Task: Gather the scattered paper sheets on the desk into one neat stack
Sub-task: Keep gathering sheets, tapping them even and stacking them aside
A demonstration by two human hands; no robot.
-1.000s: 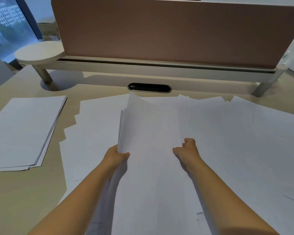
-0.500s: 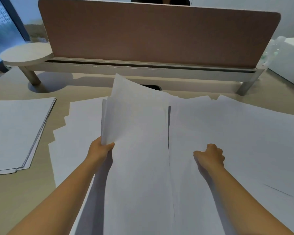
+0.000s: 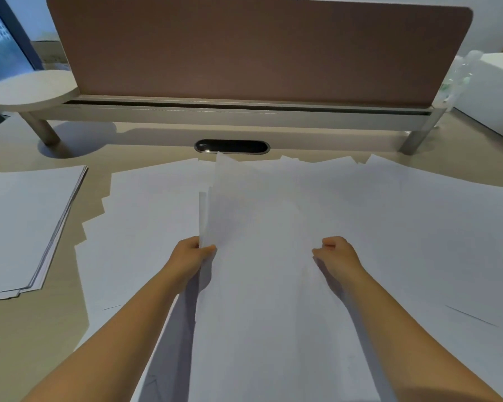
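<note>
A: Head view, quick pass. What's the left hand (image 3: 190, 255) doing?

B: Gripping a bunch of white paper sheets (image 3: 259, 256) by its left edge, thumb on top, fingers curled underneath. Several sheet edges fan out just above the thumb. The bunch is lifted on that side and runs from the near edge of the frame up to the black oval cable grommet (image 3: 232, 146).

A: Right hand (image 3: 339, 256)?

B: Fingers curled, knuckles up, at the right edge of the same bunch. It looks like a pinch on the paper, but the contact is hidden under the hand, so I cannot tell for sure.

A: Where's the rest of the paper?

B: Loose white sheets (image 3: 145, 216) lie overlapped and skewed on the beige wooden desk (image 3: 26, 329) to the left of the bunch, more spread far to the right (image 3: 433, 227). A separate stack of white paper (image 3: 24, 224), roughly squared, sits on the desk well apart at the far left.

A: Background?

B: Brown fabric divider panel (image 3: 259, 47) upright on a pale grey rail (image 3: 244, 117) with metal legs. Round pale shelf (image 3: 31, 89) at the rail's left end. White box (image 3: 494, 94) at far right, with a clear plastic bottle (image 3: 459, 76) just beside it, blurred. Window (image 3: 0, 44) at top left.
</note>
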